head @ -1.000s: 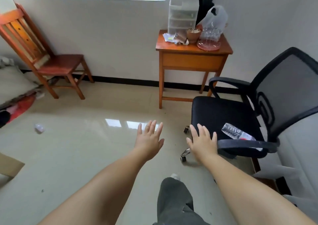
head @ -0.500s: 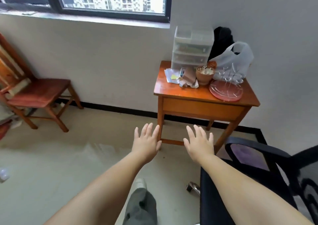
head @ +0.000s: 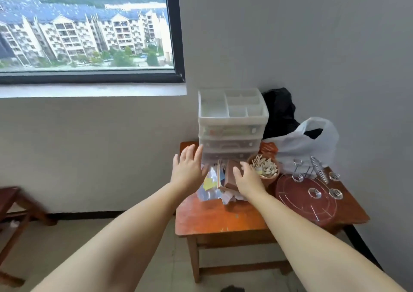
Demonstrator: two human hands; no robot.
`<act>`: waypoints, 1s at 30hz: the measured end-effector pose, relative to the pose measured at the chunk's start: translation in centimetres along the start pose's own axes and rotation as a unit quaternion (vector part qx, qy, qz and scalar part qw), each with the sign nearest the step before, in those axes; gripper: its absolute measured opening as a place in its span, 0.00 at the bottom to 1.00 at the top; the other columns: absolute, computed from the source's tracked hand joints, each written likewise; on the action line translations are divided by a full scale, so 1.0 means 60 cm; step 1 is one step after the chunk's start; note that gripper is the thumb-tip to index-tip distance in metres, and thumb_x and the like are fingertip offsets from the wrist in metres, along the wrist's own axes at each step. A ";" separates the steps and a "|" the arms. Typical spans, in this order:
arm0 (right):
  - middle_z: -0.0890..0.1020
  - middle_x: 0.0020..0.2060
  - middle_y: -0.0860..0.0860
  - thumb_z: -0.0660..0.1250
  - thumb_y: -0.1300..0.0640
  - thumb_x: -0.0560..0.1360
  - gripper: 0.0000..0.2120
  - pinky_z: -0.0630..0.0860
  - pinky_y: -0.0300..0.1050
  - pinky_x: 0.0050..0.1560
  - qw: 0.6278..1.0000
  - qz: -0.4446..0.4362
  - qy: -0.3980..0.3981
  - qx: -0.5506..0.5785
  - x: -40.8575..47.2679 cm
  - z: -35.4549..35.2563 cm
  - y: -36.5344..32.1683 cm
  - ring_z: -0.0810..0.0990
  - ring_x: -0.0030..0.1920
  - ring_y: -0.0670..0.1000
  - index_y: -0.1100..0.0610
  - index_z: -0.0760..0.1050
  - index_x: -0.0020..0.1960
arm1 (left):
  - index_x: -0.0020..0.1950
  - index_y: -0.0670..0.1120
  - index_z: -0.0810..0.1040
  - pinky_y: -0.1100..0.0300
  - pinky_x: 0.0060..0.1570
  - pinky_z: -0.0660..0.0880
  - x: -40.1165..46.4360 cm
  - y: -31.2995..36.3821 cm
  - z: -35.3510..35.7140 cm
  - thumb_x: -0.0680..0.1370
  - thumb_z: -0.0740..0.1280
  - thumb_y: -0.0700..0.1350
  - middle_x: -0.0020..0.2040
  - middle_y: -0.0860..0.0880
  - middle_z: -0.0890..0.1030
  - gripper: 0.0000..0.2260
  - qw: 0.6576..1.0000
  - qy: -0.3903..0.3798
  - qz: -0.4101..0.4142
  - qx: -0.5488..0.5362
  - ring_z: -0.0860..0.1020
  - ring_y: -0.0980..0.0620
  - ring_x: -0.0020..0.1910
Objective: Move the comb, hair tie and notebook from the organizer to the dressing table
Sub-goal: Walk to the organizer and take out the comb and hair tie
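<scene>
A white plastic drawer organizer [head: 232, 124] stands at the back of a small orange wooden dressing table [head: 223, 220]. It has three shut translucent drawers and an open divided tray on top; vague shapes show through the drawer fronts, too blurred to name. My left hand [head: 188, 171] is open, fingers spread, at the organizer's lower left corner. My right hand [head: 248, 181] is open, hovering over papers and a small brown box [head: 231, 176] in front of the organizer. Comb, hair tie and notebook are not identifiable.
A brown bowl of small pale pieces [head: 264, 169], a red round plate with metal spiral holders [head: 306, 200], a white plastic bag [head: 310, 144] and a black bag [head: 279, 111] crowd the table's right and back. A wooden chair [head: 13, 204] stands at left. Window [head: 85, 28] above.
The view has closed in on the table and tilted up. Both hands have travelled forward from over the floor to the organizer's front; the black office chair has left the frame.
</scene>
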State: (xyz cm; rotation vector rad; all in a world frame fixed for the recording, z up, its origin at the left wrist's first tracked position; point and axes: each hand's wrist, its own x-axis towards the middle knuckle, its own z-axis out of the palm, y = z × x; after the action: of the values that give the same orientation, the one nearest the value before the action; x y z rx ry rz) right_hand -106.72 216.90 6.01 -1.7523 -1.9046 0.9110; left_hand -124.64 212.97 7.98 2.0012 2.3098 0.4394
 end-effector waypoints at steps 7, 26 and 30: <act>0.78 0.45 0.50 0.57 0.58 0.78 0.08 0.76 0.46 0.41 0.858 0.155 -0.015 0.489 0.201 -0.011 -0.078 0.77 0.44 0.49 0.54 0.72 0.55 | 0.74 0.46 0.57 0.48 0.70 0.59 0.206 0.001 -0.015 0.80 0.53 0.48 0.75 0.41 0.59 0.22 0.996 0.069 -0.020 -0.055 0.56 0.42 0.74; 0.80 0.39 0.53 0.51 0.70 0.74 0.14 0.74 0.45 0.38 0.741 0.231 0.050 0.629 0.118 0.020 -0.066 0.80 0.39 0.51 0.56 0.71 0.43 | 0.56 0.49 0.79 0.57 0.52 0.70 0.268 -0.033 -0.031 0.78 0.60 0.47 0.58 0.45 0.74 0.11 0.971 0.015 0.017 -0.237 0.75 0.46 0.55; 0.80 0.40 0.53 0.52 0.69 0.74 0.13 0.75 0.45 0.39 0.739 0.246 0.073 0.623 0.074 0.026 -0.051 0.80 0.39 0.51 0.56 0.71 0.42 | 0.57 0.49 0.79 0.60 0.52 0.67 0.270 -0.034 -0.035 0.79 0.59 0.47 0.59 0.45 0.73 0.12 0.967 -0.003 0.013 -0.253 0.73 0.48 0.56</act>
State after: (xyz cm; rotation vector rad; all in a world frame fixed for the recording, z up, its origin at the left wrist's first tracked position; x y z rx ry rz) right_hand -110.59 220.91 6.39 -1.2794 -0.3179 1.6102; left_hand -129.62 228.20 11.82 1.7718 1.9074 0.9128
